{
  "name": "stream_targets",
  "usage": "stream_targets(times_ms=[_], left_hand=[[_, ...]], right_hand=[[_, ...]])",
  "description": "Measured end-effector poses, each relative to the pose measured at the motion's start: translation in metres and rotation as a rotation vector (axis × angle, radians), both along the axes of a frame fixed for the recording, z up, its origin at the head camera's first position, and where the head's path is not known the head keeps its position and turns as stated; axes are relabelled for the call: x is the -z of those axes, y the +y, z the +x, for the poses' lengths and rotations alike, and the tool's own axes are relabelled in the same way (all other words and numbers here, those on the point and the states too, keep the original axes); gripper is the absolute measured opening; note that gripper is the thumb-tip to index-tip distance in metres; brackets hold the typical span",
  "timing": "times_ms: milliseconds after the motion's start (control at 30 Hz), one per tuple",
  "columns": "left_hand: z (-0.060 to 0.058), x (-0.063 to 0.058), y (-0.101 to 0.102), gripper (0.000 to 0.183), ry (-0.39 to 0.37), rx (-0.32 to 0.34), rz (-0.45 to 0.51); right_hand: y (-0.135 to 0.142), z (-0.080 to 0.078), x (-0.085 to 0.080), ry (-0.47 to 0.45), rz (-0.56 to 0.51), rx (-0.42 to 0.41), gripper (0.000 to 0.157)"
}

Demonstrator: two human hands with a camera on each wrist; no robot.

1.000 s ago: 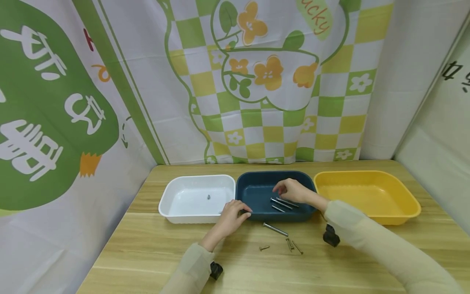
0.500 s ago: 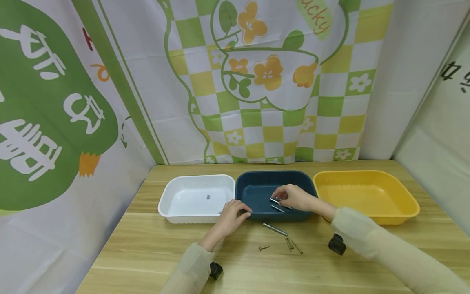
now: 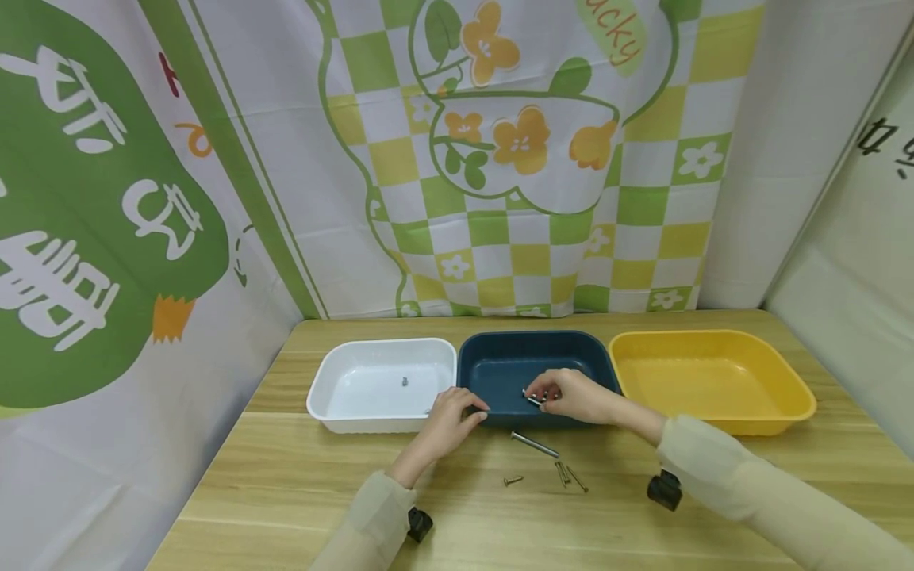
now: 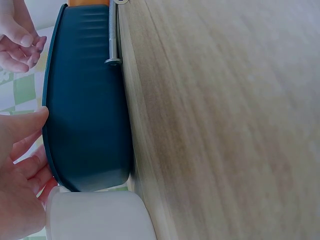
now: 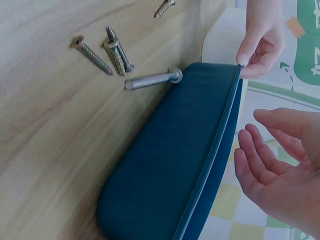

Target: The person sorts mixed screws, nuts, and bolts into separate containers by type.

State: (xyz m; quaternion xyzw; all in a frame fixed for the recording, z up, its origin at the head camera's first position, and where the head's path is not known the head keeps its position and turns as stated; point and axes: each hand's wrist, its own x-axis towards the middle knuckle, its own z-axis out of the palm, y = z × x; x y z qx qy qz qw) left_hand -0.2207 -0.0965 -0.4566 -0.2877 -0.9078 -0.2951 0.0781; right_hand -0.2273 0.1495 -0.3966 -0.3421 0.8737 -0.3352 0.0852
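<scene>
My left hand [image 3: 448, 420] pinches the near left rim of the dark blue tray [image 3: 493, 373], thumb outside and fingers behind the edge, as the left wrist view shows. Over the right part of that tray is my right hand [image 3: 574, 394], its fingers loosely bent. Beside and partly beneath its fingertips lie metal bolts [image 3: 532, 399], mostly covered by the hand in the head view. Nothing shows between these fingers in the right wrist view. On the table before the tray lies a long bolt [image 5: 152, 80], with several smaller screws [image 5: 117, 55] close by.
A white tray [image 3: 364, 388] adjoins the blue one on the left and holds a small metal piece [image 3: 405, 381]. To the right stands a yellow tray [image 3: 700, 381]. One short screw [image 3: 513, 480] lies apart on the wooden table [image 3: 485, 531]. Printed cloth hangs behind.
My right hand has come down and toward me inside the blue tray, covering more of the bolts there. My left hand stays on the rim.
</scene>
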Motion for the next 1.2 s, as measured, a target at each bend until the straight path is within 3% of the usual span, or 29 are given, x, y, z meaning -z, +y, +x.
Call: stream_targets(times_ms=[533, 800, 1200], left_hand=[[0.0, 0.0, 0.0, 0.012, -0.006, 0.008, 0.015], [0.0, -0.002, 0.001, 0.012, -0.013, 0.003, 0.009], [0.001, -0.002, 0.001, 0.012, -0.011, 0.004, 0.013]], right_hand=[[0.002, 0.018, 0.008, 0.017, -0.043, -0.033, 0.019], [0.002, 0.027, 0.017, -0.026, -0.075, -0.035, 0.018], [0.001, 0.032, 0.035, -0.01, -0.101, -0.016, 0.018]])
